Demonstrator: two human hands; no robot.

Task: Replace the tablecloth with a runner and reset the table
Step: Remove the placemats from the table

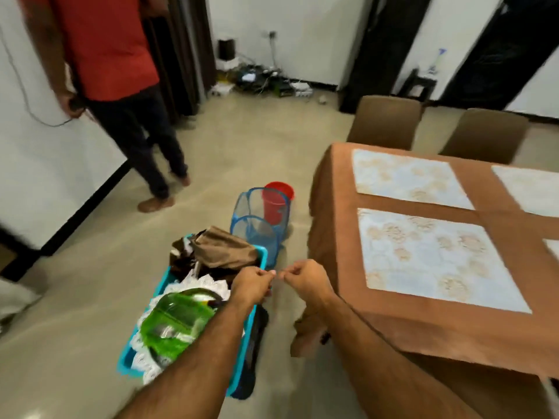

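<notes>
Two hands are out in front of me, and both are curled up tight. My left hand and my right hand almost touch at the fingertips. They pinch at something very small between them, but I cannot tell what it is, or if there is anything there at all.

I think I am just getting started. The brown tablecloth is spread over the table, off to the right of my hands. Its near corner hangs down close to my right arm, so my right hand is the nearer one to grab it. The long side of the table runs away from me and to the right.

Pale placemats with a tan flower print lie flat on top of the cloth. I think they need to come off first.

Under my left arm, on the floor, is a blue basket full of things. I see brown cloth, something white and lacy, and a shiny green bag. The runner may be in there, but I cannot tell which piece it is.
</notes>
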